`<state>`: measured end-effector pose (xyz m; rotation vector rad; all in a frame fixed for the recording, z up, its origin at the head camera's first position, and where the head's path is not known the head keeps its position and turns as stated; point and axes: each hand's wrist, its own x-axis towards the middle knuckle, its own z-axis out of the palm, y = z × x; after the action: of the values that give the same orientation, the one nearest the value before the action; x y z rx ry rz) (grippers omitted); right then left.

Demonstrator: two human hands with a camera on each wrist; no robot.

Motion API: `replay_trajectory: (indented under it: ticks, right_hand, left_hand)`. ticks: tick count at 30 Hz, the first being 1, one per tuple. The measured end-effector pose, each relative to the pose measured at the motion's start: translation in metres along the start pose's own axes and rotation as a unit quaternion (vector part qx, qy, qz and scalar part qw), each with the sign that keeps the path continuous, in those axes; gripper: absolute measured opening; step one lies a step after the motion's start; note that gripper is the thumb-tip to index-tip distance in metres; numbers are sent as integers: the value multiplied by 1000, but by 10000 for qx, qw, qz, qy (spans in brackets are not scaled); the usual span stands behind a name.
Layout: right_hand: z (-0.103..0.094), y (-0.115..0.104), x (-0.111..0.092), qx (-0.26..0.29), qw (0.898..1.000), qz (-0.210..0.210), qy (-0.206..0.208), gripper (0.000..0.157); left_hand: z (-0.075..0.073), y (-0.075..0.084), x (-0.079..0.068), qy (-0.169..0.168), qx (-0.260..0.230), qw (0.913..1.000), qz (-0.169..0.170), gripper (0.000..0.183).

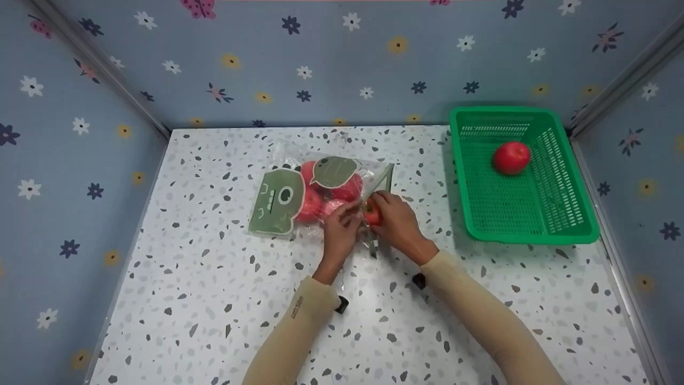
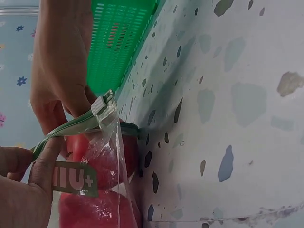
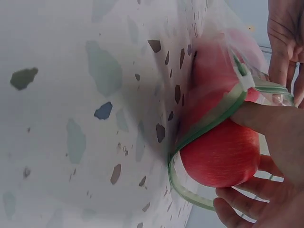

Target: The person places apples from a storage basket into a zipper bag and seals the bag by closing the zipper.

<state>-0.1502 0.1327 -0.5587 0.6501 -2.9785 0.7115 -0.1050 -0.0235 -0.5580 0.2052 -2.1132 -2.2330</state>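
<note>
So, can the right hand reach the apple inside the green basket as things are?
Probably not immediately: the right hand holds another apple at the mouth of the bag, though nothing covers the apple in the basket.

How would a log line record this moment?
left hand: pinches clear plastic zip bag | right hand: grips round red apple | green plastic basket: holds another apple

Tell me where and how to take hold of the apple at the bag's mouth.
Take the apple around its rounded end, probably best from the person's right: that end bulges past the green strip of the bag, whose mouth faces right, while plastic covers the apple's other side.
</note>
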Motion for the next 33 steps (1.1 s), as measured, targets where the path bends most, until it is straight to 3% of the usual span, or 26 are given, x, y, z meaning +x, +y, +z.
replay_trajectory:
  ticks: [17, 33]
  right_hand:
    - [5, 6, 6, 719, 9971, -40, -254, 84]
    - [-15, 19, -7, 562, 9982, 36, -210, 78]
  left_hand:
    - [0, -1, 3, 122, -9, 9999, 115, 36]
    - [1, 0, 3, 110, -79, 9999, 21, 36]
